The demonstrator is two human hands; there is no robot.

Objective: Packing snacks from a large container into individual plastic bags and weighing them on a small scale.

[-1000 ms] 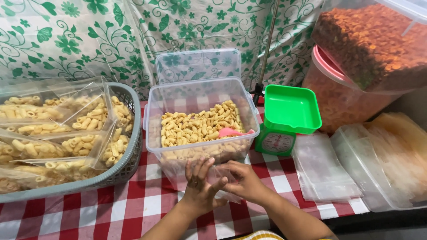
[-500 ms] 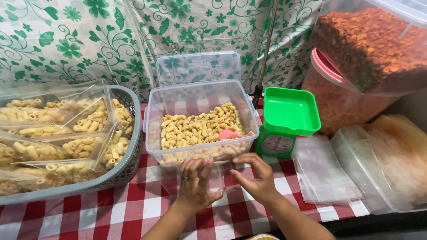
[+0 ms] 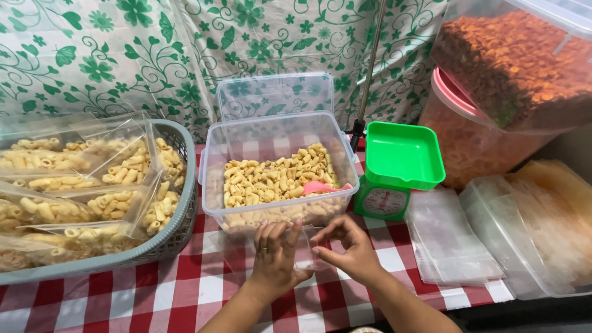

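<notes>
Clear plastic bag point(image 3: 302, 246) is being pinched between left hand point(image 3: 274, 259) and right hand point(image 3: 348, 246), near the clear tub point(image 3: 209, 166); green scale point(image 3: 401, 166) sitting right.

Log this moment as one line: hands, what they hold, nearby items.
left hand: on clear plastic bag | right hand: pinching same bag | behind: clear tub of pasta-shaped snacks with pink scoop | right: green scale
</notes>
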